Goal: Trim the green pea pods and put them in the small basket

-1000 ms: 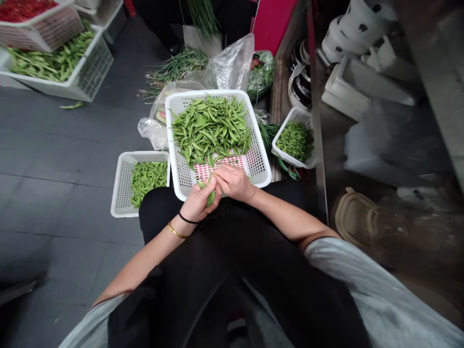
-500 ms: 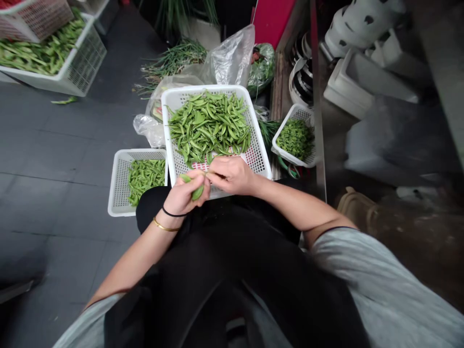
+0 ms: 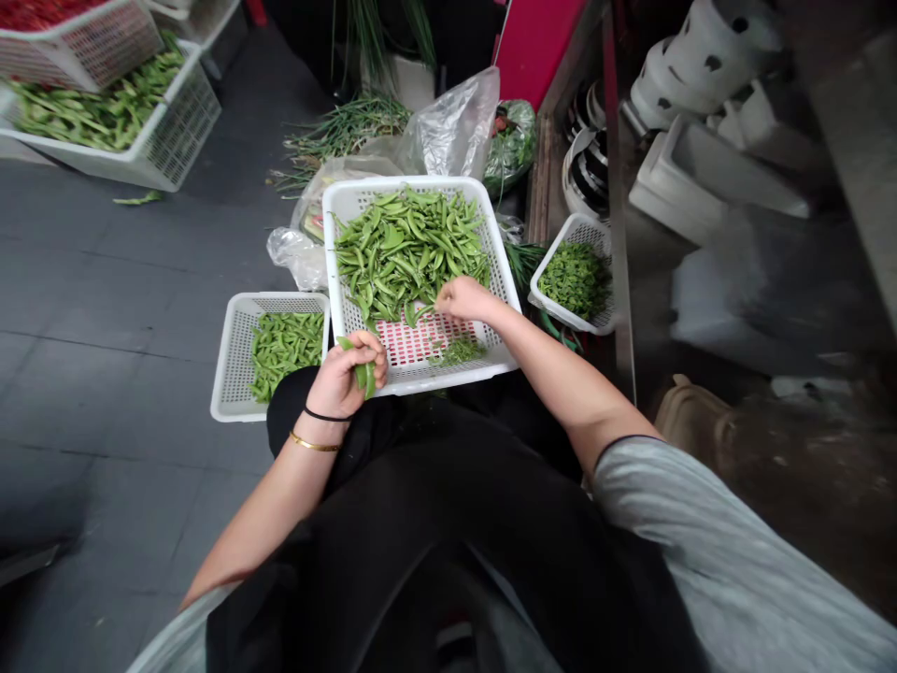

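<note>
On my lap rests a large white basket (image 3: pixel 501 271) with a heap of green snow pea pods (image 3: pixel 406 248). My left hand (image 3: pixel 359 366), with a black band and a gold bangle at its wrist, is curled around a few pea pods (image 3: pixel 365 376) beside the basket's near left corner. Over the front of the heap, my right hand (image 3: pixel 463 301) pinches the end of a pea pod (image 3: pixel 422 312) between thumb and finger. Thin green trimmings (image 3: pixel 459 351) lie below it on the basket's bottom, whose holes show red.
A smaller white basket (image 3: pixel 234 360) of pods stands on the floor at left. To the right is a white basket (image 3: pixel 550 290) of leafy greens. Plastic bags (image 3: pixel 455 121) and spring onions (image 3: pixel 350 126) lie behind. Stacked crates (image 3: pixel 175 121) stand far left; a metal table edge (image 3: pixel 622 280) runs along the right.
My hands have come apart. The right moved forward to the heap, uncovering the trimmings, while the left drew slightly back with its pods. The view has shifted a little.
</note>
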Action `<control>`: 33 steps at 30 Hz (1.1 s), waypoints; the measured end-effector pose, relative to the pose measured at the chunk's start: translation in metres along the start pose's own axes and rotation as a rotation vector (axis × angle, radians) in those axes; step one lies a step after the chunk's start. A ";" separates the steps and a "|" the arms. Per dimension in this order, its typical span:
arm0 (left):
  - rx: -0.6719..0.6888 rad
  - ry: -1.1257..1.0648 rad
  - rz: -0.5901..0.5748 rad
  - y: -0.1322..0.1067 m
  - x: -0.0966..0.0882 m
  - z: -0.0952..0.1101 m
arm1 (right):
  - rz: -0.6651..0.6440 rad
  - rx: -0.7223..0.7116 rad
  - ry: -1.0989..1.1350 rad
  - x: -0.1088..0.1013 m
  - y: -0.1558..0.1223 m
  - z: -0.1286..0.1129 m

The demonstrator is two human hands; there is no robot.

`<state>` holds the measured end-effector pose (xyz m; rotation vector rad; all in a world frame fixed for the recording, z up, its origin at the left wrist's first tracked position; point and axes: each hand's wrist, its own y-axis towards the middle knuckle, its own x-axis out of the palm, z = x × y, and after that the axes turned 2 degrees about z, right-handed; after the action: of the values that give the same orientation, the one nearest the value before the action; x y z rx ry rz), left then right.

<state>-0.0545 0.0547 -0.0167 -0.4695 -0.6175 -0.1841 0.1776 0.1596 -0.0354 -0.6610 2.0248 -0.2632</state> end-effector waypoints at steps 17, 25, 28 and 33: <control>-0.126 -0.042 0.081 0.016 0.020 -0.035 | -0.006 -0.194 0.932 0.062 -0.077 -0.025; 0.017 0.137 0.024 -0.011 0.024 -0.018 | -0.221 -0.203 0.882 0.060 -0.100 -0.041; -0.056 0.183 -0.035 -0.021 0.028 -0.013 | 0.140 -0.298 0.735 0.039 -0.105 -0.045; -0.101 0.175 -0.080 -0.028 0.037 -0.011 | 0.463 -0.528 0.308 0.029 -0.112 -0.057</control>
<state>-0.0277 0.0239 0.0078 -0.5203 -0.4570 -0.3303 0.1566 0.0464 0.0218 -0.4582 2.5015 0.4863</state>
